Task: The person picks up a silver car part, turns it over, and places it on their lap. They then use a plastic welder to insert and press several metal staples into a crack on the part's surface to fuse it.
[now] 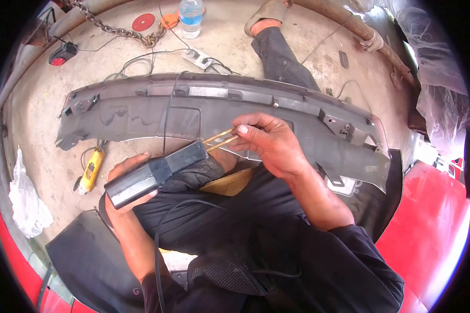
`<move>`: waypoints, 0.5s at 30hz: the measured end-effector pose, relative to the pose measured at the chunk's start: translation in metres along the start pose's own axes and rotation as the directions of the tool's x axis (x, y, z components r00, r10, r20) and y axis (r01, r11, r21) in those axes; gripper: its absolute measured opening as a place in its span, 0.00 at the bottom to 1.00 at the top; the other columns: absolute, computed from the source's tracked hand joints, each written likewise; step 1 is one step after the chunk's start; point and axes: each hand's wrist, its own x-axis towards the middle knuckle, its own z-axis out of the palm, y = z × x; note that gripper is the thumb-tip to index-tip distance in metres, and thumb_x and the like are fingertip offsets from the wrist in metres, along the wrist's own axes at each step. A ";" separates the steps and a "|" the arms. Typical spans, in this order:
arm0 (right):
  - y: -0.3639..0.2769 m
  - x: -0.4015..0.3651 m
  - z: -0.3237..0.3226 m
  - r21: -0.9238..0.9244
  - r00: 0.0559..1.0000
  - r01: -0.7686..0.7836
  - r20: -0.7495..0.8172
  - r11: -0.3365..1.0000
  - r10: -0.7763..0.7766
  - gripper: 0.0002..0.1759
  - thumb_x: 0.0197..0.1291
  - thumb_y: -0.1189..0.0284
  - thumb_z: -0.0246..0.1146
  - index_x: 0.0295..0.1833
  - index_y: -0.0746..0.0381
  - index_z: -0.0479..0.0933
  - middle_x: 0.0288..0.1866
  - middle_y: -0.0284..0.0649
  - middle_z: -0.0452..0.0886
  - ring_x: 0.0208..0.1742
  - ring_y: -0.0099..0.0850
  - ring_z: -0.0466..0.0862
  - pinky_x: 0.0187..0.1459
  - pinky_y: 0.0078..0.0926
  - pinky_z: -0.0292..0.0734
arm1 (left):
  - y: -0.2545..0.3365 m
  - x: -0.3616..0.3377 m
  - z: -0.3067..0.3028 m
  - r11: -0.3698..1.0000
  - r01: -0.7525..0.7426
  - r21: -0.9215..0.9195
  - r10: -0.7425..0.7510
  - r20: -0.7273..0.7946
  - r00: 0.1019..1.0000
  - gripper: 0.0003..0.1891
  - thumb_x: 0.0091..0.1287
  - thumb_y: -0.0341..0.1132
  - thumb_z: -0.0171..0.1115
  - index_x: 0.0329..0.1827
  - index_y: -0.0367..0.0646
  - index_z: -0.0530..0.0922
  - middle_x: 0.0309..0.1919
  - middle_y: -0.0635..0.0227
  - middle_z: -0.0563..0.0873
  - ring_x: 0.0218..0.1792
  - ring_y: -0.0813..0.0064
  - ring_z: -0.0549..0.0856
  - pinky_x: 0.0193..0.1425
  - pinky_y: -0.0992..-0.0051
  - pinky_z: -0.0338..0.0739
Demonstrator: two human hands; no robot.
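My left hand (pixel 125 180) grips a black box-shaped hand tool (pixel 154 172) with two brass prongs (pixel 219 140) at its front and a black cord running back toward me. My right hand (pixel 269 143) pinches the tips of those prongs between thumb and fingers. Both hands hover over my lap, just in front of a long grey car bumper (pixel 141 112) that lies across the concrete floor with its inner side up.
A yellow tool (pixel 91 169) lies on the floor at left, near a white plastic bag (pixel 26 203). Farther back are a chain (pixel 115 28), a water bottle (pixel 190 16), a power strip (pixel 198 57) and a red-black device (pixel 62 53). Red panels flank both sides.
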 end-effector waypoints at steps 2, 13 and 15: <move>-0.001 -0.002 0.001 0.002 1.000 -0.006 0.001 1.000 0.006 0.10 0.69 0.77 0.62 0.52 0.69 0.79 0.45 0.44 0.85 0.44 0.33 0.87 0.50 0.31 0.85 | 0.002 0.002 0.002 0.999 -0.004 -0.049 0.004 0.007 1.000 0.39 0.41 0.33 0.81 0.61 0.31 0.77 0.47 0.58 0.88 0.43 0.70 0.86 0.51 0.73 0.77; -0.009 -0.005 -0.006 0.017 0.989 -0.046 0.139 0.999 0.043 0.16 0.68 0.79 0.61 0.58 0.74 0.75 0.50 0.48 0.83 0.50 0.36 0.86 0.55 0.31 0.84 | 0.003 0.004 0.000 0.993 -0.114 -0.039 0.115 0.031 0.993 0.38 0.42 0.32 0.81 0.61 0.31 0.77 0.46 0.56 0.88 0.45 0.69 0.87 0.52 0.73 0.78; -0.008 -0.005 -0.009 -0.021 0.986 -0.051 0.158 0.998 0.053 0.16 0.68 0.79 0.62 0.59 0.75 0.75 0.50 0.48 0.83 0.50 0.36 0.87 0.55 0.30 0.84 | 0.003 0.004 0.000 0.994 -0.106 -0.038 0.108 0.035 0.994 0.38 0.42 0.33 0.81 0.61 0.31 0.77 0.46 0.57 0.88 0.44 0.69 0.87 0.52 0.73 0.78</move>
